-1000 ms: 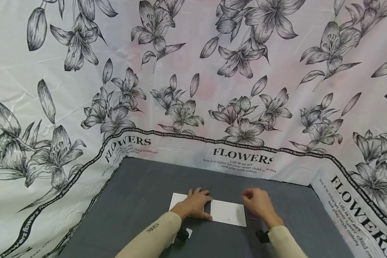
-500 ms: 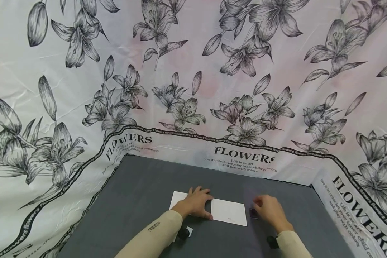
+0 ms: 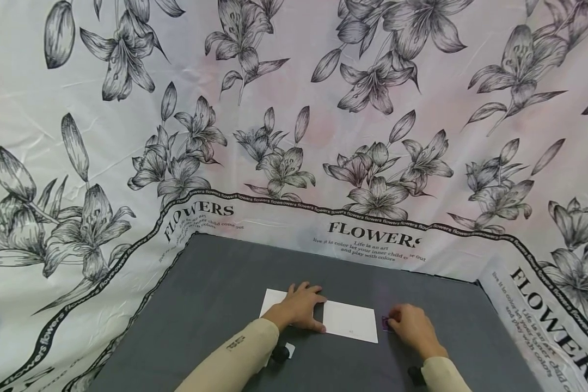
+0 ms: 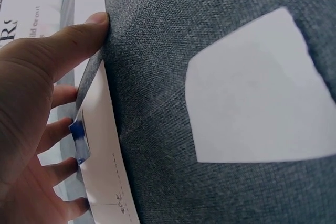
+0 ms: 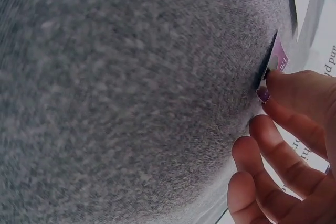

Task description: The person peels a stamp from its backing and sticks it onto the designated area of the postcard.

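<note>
My left hand [image 3: 301, 307] spreads its fingers over the left white card [image 3: 272, 296]; the thumb reaches toward the right white card [image 3: 350, 321]. In the left wrist view, a small blue-edged clear piece [image 4: 80, 142] shows on the nearer card [image 4: 102, 145], close to the fingers. To the right of the cards, my right hand [image 3: 414, 328] pinches a small purple stamp [image 3: 385, 324] between thumb and forefinger. Its toothed edge shows in the right wrist view, where the stamp [image 5: 279, 56] stays low near the table and the other fingers curl loosely beneath.
A white scrap of paper [image 4: 257, 98] lies on the dark grey tabletop [image 3: 225, 267], near my left wrist. A flower-printed curtain [image 3: 274, 163] hangs along the back and sides of the table.
My right hand has moved right and toward me, away from the right card's far corner. The purple stamp now shows at its fingertips. My left hand stays over the cards.
</note>
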Demonstrator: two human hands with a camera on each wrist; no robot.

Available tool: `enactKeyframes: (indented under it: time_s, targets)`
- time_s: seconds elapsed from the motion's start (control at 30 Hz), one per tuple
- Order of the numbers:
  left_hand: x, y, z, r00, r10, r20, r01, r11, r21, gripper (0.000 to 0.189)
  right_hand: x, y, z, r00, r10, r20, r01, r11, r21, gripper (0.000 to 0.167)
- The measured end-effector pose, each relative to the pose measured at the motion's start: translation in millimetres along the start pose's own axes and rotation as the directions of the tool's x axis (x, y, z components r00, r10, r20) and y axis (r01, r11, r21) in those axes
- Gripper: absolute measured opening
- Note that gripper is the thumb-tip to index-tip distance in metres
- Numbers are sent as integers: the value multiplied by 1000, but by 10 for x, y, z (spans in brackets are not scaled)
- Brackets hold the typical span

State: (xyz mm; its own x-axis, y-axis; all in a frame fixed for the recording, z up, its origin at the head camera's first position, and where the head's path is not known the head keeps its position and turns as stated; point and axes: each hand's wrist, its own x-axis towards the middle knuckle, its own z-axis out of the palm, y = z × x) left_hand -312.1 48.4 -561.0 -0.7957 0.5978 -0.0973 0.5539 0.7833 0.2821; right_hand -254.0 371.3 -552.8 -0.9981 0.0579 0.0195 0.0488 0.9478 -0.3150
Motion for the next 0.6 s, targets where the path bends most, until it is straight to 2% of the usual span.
enactKeyframes:
  time_s: [0.17, 0.6]
  targets:
    - [-1, -2, 5, 1000, -2, 2, 2, 1000, 8, 82, -18, 18, -5, 1000, -1, -2, 1, 999, 35, 6]
    - [17, -27, 41, 1000, -2, -3, 2, 1000, 10, 82, -52, 38, -19, 999, 33, 16, -34, 997, 73, 20]
